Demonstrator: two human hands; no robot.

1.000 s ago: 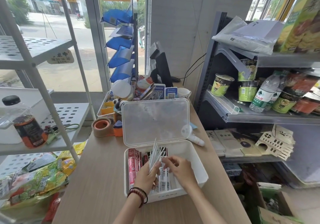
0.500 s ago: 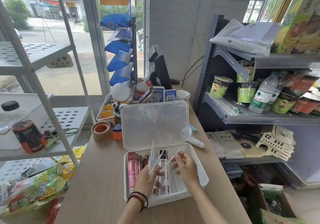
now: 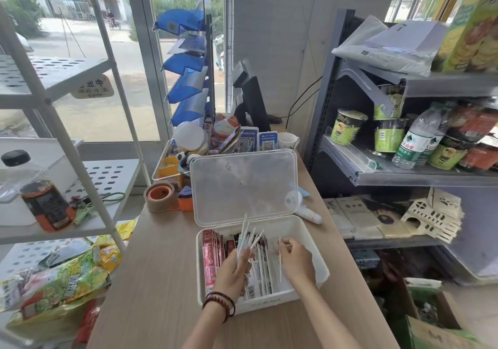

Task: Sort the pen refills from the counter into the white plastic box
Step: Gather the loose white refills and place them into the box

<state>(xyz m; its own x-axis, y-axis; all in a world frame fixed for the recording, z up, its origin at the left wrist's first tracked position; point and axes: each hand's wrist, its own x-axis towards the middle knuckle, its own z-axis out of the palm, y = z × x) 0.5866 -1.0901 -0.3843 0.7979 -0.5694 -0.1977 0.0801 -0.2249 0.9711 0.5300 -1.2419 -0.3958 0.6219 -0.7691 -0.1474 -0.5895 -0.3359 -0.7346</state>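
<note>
The white plastic box (image 3: 310,234) stands on the wooden counter with its clear lid (image 3: 244,187) propped upright behind it. Red and white refill packets (image 3: 211,257) lie in rows along its left and middle. My left hand (image 3: 233,270) is over the box and grips a fan of several thin white pen refills (image 3: 246,236) that point up and away. My right hand (image 3: 296,261) is over the right part of the box and pinches a single white refill (image 3: 280,263), which hangs down toward the box floor.
Behind the box stand a tape roll (image 3: 159,196), a clear tray of small items (image 3: 172,164), QR code stands (image 3: 266,139), a mug (image 3: 287,141) and a monitor (image 3: 252,100). A white marker (image 3: 308,214) lies at the lid's right. Shelving flanks the counter (image 3: 161,281) on both sides.
My right hand drew one refill out of the bundle in my left hand and moved it right and down into the box. My left hand barely moved.
</note>
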